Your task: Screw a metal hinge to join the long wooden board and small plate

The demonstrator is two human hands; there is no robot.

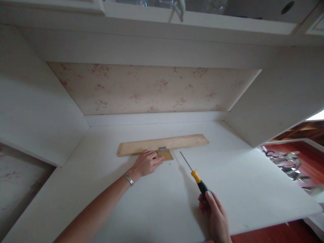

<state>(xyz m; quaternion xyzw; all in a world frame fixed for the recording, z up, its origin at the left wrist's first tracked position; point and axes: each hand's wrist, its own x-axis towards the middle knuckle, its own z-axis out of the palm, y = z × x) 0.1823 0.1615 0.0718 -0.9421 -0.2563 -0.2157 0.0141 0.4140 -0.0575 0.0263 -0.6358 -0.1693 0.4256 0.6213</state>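
Ample bare shelf (pixel 157 202) around screwdriver (pixel 196 175)

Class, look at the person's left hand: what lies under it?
The left hand presses on a long wooden strip and a small wooden piece, joined by a metal hinge. The fingers cover part of both, so any screws beneath are hidden.

Left hand (pixel 148 163) presses wooden board (pixel 163 144) by hinge (pixel 162 149); right hand (pixel 215 216) grips screwdriver (pixel 196 176).
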